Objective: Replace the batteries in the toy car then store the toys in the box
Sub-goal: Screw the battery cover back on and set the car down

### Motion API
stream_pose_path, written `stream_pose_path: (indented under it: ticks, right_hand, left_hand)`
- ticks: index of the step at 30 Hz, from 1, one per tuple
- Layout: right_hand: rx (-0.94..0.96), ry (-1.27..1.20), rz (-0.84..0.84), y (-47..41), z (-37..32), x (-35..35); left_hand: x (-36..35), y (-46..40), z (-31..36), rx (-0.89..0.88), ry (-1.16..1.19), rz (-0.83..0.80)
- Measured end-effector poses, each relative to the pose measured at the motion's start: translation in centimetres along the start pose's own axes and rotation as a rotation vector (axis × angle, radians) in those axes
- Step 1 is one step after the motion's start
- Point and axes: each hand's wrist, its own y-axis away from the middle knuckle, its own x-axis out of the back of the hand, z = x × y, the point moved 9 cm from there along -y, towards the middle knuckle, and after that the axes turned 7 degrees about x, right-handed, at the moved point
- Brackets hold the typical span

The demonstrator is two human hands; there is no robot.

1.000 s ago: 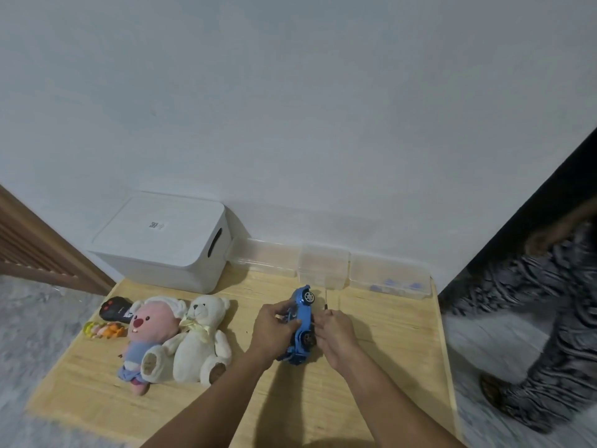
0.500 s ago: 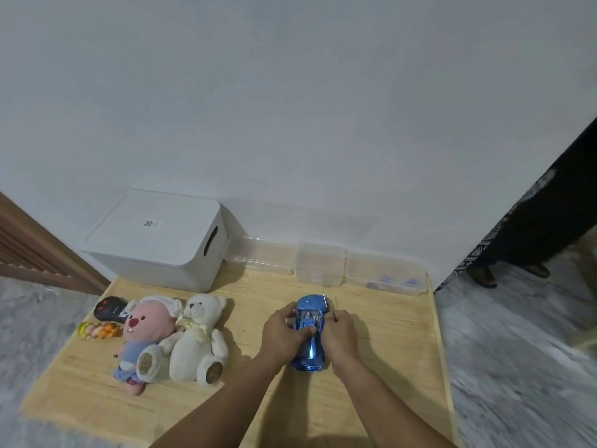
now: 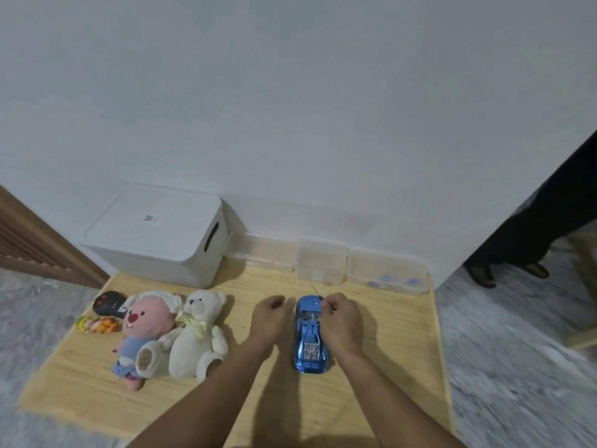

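Note:
The shiny blue toy car (image 3: pixel 309 337) stands on its wheels on the wooden table (image 3: pixel 381 350), nose pointing away from me, a thin antenna rising at its far end. My right hand (image 3: pixel 341 320) lies against the car's right side, with its fingers curled at the far end by the antenna. Just left of the car is my left hand (image 3: pixel 269 320), fingers loosely curled and holding nothing, with a small gap to the car. The white storage box (image 3: pixel 151 234) stands at the back left with its lid on.
A pink plush (image 3: pixel 145 324), a white teddy bear (image 3: pixel 197 334), a black remote (image 3: pixel 108 303) and a small orange toy (image 3: pixel 95 324) lie left. Three clear containers (image 3: pixel 323 261) line the wall, the right one (image 3: pixel 386 271) holding blue items. A person's legs (image 3: pixel 517 247) stand right.
The car went from tilted on its side in both hands to flat on its wheels on the table. My left hand has let go and drawn slightly left.

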Motion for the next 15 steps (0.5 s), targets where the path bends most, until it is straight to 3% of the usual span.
stream_pose_path:
  ticks: [8,15]
  right_hand:
    - [0.129,-0.083,-0.099,-3.0,-5.0,-1.5]
    - [0.178,0.152,-0.225,-5.3,-7.8,-4.0]
  left_hand:
    - [2.6,-4.3,3.9,0.259,0.710,-0.171]
    - [3.0,-6.5,6.1,0.300,0.900,-0.222]
